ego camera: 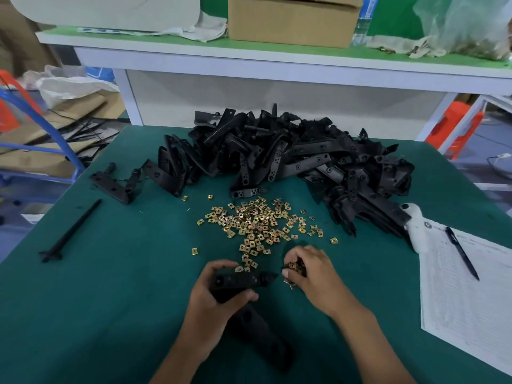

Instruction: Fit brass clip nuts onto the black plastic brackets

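My left hand (pixel 213 297) grips a black plastic bracket (pixel 243 281) low over the green table, one arm pointing right, the other running down toward me. My right hand (pixel 310 273) is curled around a small bunch of brass clip nuts (pixel 296 267), thumb close to the bracket's right tip. A loose spread of brass clip nuts (pixel 257 223) lies just beyond both hands. Behind it rises a big heap of black brackets (pixel 291 159).
A single bracket (pixel 116 184) and a long black spike (pixel 72 231) lie at the left. A paper form (pixel 471 295) with a pen (pixel 461 253) and a white device (pixel 418 231) sit at the right. A white shelf with a cardboard box (pixel 291 20) stands behind the table (pixel 110 300).
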{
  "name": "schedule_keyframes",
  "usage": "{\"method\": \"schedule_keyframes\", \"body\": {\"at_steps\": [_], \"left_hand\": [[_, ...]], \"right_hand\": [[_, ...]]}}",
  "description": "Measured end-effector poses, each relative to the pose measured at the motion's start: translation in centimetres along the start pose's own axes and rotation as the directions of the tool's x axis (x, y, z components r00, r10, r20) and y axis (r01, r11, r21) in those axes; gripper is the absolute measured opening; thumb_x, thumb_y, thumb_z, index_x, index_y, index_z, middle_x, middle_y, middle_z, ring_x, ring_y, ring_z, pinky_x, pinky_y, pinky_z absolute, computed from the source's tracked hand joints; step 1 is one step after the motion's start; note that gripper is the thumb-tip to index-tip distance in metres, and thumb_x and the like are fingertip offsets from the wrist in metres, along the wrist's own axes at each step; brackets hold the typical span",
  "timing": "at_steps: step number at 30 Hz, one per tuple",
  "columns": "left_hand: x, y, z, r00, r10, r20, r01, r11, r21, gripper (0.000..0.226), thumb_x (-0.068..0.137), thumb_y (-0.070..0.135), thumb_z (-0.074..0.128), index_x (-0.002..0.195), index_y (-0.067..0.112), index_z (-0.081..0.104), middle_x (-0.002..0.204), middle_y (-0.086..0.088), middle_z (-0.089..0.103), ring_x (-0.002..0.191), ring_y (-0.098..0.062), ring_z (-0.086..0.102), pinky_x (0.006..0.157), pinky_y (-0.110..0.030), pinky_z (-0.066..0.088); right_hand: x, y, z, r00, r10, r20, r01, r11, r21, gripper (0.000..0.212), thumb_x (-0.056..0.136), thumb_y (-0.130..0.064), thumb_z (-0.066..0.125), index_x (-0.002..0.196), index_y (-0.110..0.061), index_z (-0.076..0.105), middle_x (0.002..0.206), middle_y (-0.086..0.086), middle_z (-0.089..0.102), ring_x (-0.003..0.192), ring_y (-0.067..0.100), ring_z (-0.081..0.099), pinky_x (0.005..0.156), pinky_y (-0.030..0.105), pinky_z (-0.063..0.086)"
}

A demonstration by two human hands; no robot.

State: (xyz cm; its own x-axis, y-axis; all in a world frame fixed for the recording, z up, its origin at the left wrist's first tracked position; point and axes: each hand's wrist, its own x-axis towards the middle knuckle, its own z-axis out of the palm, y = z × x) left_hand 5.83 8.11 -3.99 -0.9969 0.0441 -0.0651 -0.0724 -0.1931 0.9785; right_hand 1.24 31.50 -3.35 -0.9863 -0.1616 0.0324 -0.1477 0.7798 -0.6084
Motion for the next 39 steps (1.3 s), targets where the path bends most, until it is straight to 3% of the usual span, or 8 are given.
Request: {"method": "schedule_keyframes", "body": {"at_steps": [2, 5, 8, 12, 16, 21, 28, 39], "left_hand": [[0.0, -0.4, 0.1, 1.0, 0.012, -0.009, -0.011, 0.999, 0.04, 0.057, 0.055, 0.045, 0.097, 0.1, 0.031, 0.065, 0.097, -0.014, 0.074, 0.09, -0.038, 0.074, 0.086, -0.049, 0.057], [-0.5, -0.9, 0.3, 0.992, 0.006, 0.124, -0.016, 0.997, 0.079, 0.039, 0.078, 0.042, 0.083, 0.107, 0.035, 0.059, 0.094, -0.011, 0.076, 0.087, -0.034, 0.076, 0.084, -0.052, 0.058], [-0.8, -1.0, 0.5, 0.974, -0.013, 0.225, -0.044, 0.968, 0.247, 0.032, 0.09, 0.065, 0.06, 0.113, 0.045, 0.051, 0.092, -0.001, 0.078, 0.086, -0.019, 0.076, 0.079, -0.029, 0.058], [-0.9, -0.6, 0.3, 0.972, 0.048, 0.229, -0.125, 0.933, 0.336, 0.03, 0.09, 0.064, 0.059, 0.111, 0.043, 0.061, 0.099, 0.008, 0.073, 0.091, -0.007, 0.07, 0.076, -0.016, 0.05], [-0.6, -0.5, -0.2, 0.982, 0.042, 0.182, -0.09, 0.959, 0.268, 0.018, 0.091, 0.047, 0.063, 0.108, 0.041, 0.067, 0.099, 0.011, 0.073, 0.091, -0.003, 0.068, 0.076, -0.012, 0.048], [-0.4, -0.4, -0.6, 0.983, 0.029, 0.183, -0.063, 0.981, 0.182, 0.028, 0.093, 0.047, 0.061, 0.119, 0.037, 0.065, 0.114, 0.006, 0.072, 0.106, -0.01, 0.068, 0.086, -0.016, 0.05], [-0.2, -0.3, -0.7, 0.986, -0.012, 0.167, 0.006, 0.999, 0.04, 0.038, 0.095, 0.048, 0.062, 0.129, 0.032, 0.063, 0.124, -0.001, 0.069, 0.117, -0.021, 0.065, 0.094, -0.026, 0.053], [-0.2, -0.2, -0.7, 0.986, 0.009, 0.167, -0.018, 0.998, 0.053, 0.032, 0.092, 0.048, 0.064, 0.12, 0.033, 0.065, 0.117, 0.0, 0.07, 0.112, -0.016, 0.065, 0.091, -0.02, 0.049]], "right_hand": [[0.0, -0.2, 0.0, 0.999, -0.013, -0.032, 0.014, 1.0, 0.004, 0.024, 0.091, -0.028, 0.072, 0.087, -0.039, 0.051, 0.098, -0.016, 0.054, 0.1, 0.007, 0.046, 0.08, 0.013, 0.032], [-0.1, -0.9, -0.1, 0.992, 0.01, -0.127, -0.001, 0.998, 0.067, 0.019, 0.094, -0.028, 0.069, 0.088, -0.037, 0.054, 0.095, -0.019, 0.059, 0.094, 0.004, 0.051, 0.076, 0.011, 0.035], [-0.3, -2.3, -0.4, 0.987, 0.098, -0.129, -0.038, 0.916, 0.4, 0.01, 0.096, -0.027, 0.066, 0.09, -0.033, 0.062, 0.083, -0.016, 0.063, 0.071, 0.006, 0.052, 0.064, 0.016, 0.04], [-1.4, -4.4, -0.8, 0.999, 0.037, 0.019, -0.041, 0.818, 0.574, 0.018, 0.101, -0.021, 0.058, 0.097, -0.037, 0.066, 0.077, -0.023, 0.063, 0.077, -0.006, 0.055, 0.07, 0.008, 0.042], [-2.1, -5.4, -1.1, 0.987, -0.001, 0.161, -0.096, 0.794, 0.6, 0.028, 0.105, -0.016, 0.05, 0.097, -0.037, 0.065, 0.082, -0.03, 0.063, 0.081, -0.013, 0.056, 0.073, 0.004, 0.041], [-2.0, -5.6, -1.3, 0.977, 0.027, 0.212, -0.157, 0.762, 0.629, 0.025, 0.108, -0.021, 0.044, 0.1, -0.035, 0.062, 0.091, -0.015, 0.068, 0.069, -0.004, 0.047, 0.067, 0.018, 0.038], [-1.2, -6.1, -1.0, 0.971, 0.052, 0.232, -0.188, 0.764, 0.617, 0.007, 0.099, -0.023, 0.063, 0.105, -0.022, 0.064, 0.096, -0.005, 0.076, 0.096, 0.005, 0.068, 0.088, 0.026, 0.043], [-0.9, -6.5, -0.5, 0.968, 0.016, 0.249, -0.167, 0.781, 0.602, 0.004, 0.096, -0.018, 0.067, 0.099, -0.02, 0.067, 0.097, -0.005, 0.076, 0.094, 0.005, 0.068, 0.081, 0.014, 0.045]]}}
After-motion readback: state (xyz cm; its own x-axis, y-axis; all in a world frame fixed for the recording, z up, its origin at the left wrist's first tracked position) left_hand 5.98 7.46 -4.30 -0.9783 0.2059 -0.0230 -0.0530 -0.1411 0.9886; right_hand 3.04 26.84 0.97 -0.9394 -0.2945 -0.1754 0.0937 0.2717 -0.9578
